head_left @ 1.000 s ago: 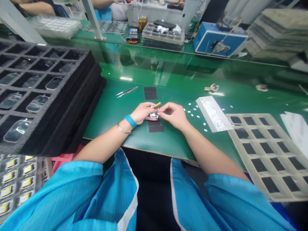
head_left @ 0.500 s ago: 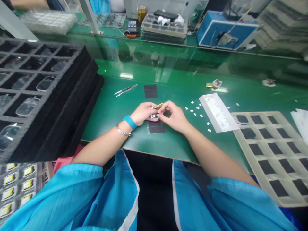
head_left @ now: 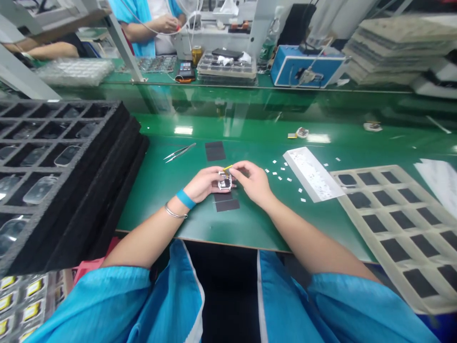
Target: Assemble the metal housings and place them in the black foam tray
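My left hand (head_left: 203, 185) holds a small white-framed watch-like case (head_left: 225, 184) with dark electronics inside, its fingers wrapped around the side. A thin yellow-edged battery-like piece (head_left: 227, 168) stands up at the top of the case. My right hand (head_left: 254, 183) pinches at that piece's right end with thumb and forefinger. Under and just below the hands lie dark rectangular sheets (head_left: 227, 205), and another dark sheet (head_left: 215, 151) is farther back. Metal tweezers (head_left: 180, 153) rest on the bench to the left.
Black foam trays (head_left: 117, 157) with clear covers are stacked at left. Right of my hands are scattered white squares (head_left: 279, 179), a white box (head_left: 316, 178) and a pale compartment tray (head_left: 387, 224). Small assemblies (head_left: 302, 133) lie farther back. A co-worker's hand (head_left: 167, 24) shows beyond the shelf.
The view has tilted upward, showing more of the far side. My right fingers have drawn back slightly from the case, and more of its inside shows. The left hand still holds it.
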{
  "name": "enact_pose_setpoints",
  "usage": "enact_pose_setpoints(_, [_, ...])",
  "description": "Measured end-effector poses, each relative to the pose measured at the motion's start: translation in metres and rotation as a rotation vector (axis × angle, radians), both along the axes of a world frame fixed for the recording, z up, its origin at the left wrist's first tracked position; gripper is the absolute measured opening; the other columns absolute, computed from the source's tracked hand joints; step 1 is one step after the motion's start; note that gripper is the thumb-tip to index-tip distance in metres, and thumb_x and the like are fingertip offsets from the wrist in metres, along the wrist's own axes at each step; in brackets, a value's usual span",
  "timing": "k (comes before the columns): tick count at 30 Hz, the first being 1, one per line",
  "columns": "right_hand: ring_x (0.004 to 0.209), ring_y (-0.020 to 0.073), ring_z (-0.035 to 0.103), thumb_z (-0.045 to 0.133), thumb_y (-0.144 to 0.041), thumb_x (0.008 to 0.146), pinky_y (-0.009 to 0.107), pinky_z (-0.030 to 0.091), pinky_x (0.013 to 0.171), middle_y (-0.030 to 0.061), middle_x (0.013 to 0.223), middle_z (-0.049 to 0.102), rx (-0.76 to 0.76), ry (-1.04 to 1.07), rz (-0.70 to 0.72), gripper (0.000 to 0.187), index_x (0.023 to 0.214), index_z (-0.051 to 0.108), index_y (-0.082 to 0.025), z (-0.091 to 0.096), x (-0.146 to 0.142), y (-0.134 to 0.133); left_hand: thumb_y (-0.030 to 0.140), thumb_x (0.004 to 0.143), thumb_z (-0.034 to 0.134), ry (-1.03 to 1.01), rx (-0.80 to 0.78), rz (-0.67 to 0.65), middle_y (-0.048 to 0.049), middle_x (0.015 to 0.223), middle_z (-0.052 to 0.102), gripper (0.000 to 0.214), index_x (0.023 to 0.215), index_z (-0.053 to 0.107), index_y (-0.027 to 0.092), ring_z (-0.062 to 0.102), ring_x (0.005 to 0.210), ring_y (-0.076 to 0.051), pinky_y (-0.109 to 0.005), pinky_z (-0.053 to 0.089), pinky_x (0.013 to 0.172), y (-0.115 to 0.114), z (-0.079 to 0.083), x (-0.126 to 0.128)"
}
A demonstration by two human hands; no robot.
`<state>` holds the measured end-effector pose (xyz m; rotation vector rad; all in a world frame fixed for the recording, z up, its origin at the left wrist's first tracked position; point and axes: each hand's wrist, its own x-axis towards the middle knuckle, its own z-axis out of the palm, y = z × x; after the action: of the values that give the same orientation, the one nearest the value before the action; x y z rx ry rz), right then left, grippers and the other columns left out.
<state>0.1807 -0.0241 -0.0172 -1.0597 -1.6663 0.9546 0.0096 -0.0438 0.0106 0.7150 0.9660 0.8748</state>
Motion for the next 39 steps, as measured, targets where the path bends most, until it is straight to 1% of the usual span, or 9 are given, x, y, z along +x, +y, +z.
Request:
enact_pose_setpoints(4, [0.086, 0.0202, 0.065, 0.061, -0.035, 0.088, 0.037, 0.05, 0.085, 0.0031, 0.088, 0.071, 0.213, -0.137, -0.089, 0.014, 0.083, 0.065, -0.022, 0.009, -0.001, -0.007, 0.005, 0.066, 0.068, -0.033, 0.044, -0.065, -0.0058, 0.086, 0.071, 0.035, 0.1, 0.064, 0.012, 0.072, 0.079, -0.017, -0.029, 0.059, 0.074, 0.001, -0.002, -0.001])
enact_pose_setpoints(11, [0.083, 0.0208, 0.064, 0.058, -0.027, 0.091, 0.053, 0.034, 0.107, 0.0015, 0.089, 0.074, 0.514, -0.338, -0.064, 0.013, 0.085, 0.068, -0.026, 0.004, -0.008, -0.016, 0.005, 0.072, 0.061, 0.024, 0.02, 0.09, -0.0031, 0.075, 0.068, 0.022, 0.092, 0.067, 0.012, 0.066, 0.064, -0.013, -0.027, 0.058, 0.062, 0.002, -0.005, 0.004])
enact_pose_setpoints(17, [0.093, 0.0198, 0.059, 0.053, -0.02, 0.094, 0.058, 0.024, 0.115, 0.0011, 0.1, 0.073, 0.608, -0.441, -0.016, 0.02, 0.089, 0.07, -0.028, -0.001, -0.01, -0.017, 0.01, 0.077, 0.06, -0.113, -0.026, 0.127, -0.0048, 0.081, 0.07, 0.02, 0.095, 0.069, 0.012, 0.067, 0.071, -0.013, -0.029, 0.058, 0.073, 0.005, -0.003, -0.002])
enact_pose_setpoints(21, [0.11, 0.0226, 0.057, 0.063, -0.031, 0.087, 0.049, 0.045, 0.103, 0.0082, 0.111, 0.066, 0.417, -0.191, -0.005, 0.011, 0.094, 0.068, -0.024, -0.005, -0.008, -0.008, 0.012, 0.066, 0.079, -0.131, 0.121, 0.05, -0.0044, 0.092, 0.072, 0.041, 0.105, 0.068, 0.016, 0.069, 0.08, -0.014, -0.03, 0.056, 0.079, 0.006, -0.008, -0.007])
enact_pose_setpoints(25, [0.108, 0.0232, 0.064, 0.073, -0.044, 0.075, 0.04, 0.058, 0.087, 0.0124, 0.124, 0.061, -0.051, 0.099, 0.185, 0.055, 0.122, 0.055, -0.023, -0.01, -0.006, -0.005, 0.025, 0.054, 0.09, -0.1, 0.205, -0.059, -0.0093, 0.095, 0.073, 0.054, 0.103, 0.07, 0.014, 0.069, 0.083, -0.017, -0.031, 0.056, 0.078, 0.006, -0.016, -0.008])
enact_pose_setpoints(27, [0.102, 0.0231, 0.068, 0.074, -0.047, 0.074, 0.04, 0.059, 0.087, 0.0126, 0.12, 0.065, -0.173, 0.117, 0.25, 0.06, 0.125, 0.054, -0.022, -0.013, -0.005, -0.006, 0.029, 0.051, 0.092, -0.085, 0.234, -0.083, -0.0098, 0.091, 0.073, 0.053, 0.096, 0.072, 0.012, 0.068, 0.08, -0.017, -0.031, 0.055, 0.077, 0.007, -0.018, -0.008])
enact_pose_setpoints(33, [0.1, 0.0264, 0.07, 0.076, -0.055, 0.069, 0.045, 0.057, 0.094, 0.0145, 0.115, 0.068, -0.162, 0.135, 0.092, 0.067, 0.123, 0.059, -0.02, -0.021, -0.01, -0.008, 0.027, 0.046, 0.093, -0.085, 0.322, -0.067, -0.0058, 0.083, 0.072, 0.048, 0.087, 0.073, 0.012, 0.067, 0.079, -0.015, -0.029, 0.053, 0.081, 0.015, -0.02, -0.006])
enact_pose_setpoints(36, [0.105, 0.0289, 0.068, 0.081, -0.054, 0.062, 0.046, 0.055, 0.096, 0.0155, 0.119, 0.067, -0.215, 0.166, 0.145, 0.076, 0.126, 0.057, -0.021, -0.018, -0.009, -0.007, 0.025, 0.046, 0.093, -0.045, 0.312, -0.055, -0.004, 0.082, 0.071, 0.046, 0.086, 0.073, 0.013, 0.066, 0.077, -0.015, -0.03, 0.054, 0.081, 0.013, -0.019, -0.002])
enact_pose_setpoints(39, [0.122, 0.03, 0.06, 0.085, -0.047, 0.059, 0.047, 0.053, 0.099, 0.0134, 0.13, 0.062, -0.294, 0.251, 0.218, 0.088, 0.136, 0.047, -0.028, -0.01, -0.002, -0.006, 0.027, 0.052, 0.091, 0.001, 0.278, -0.018, -0.0041, 0.082, 0.07, 0.047, 0.093, 0.073, 0.014, 0.067, 0.074, -0.017, -0.038, 0.055, 0.083, -0.006, -0.003, -0.01])
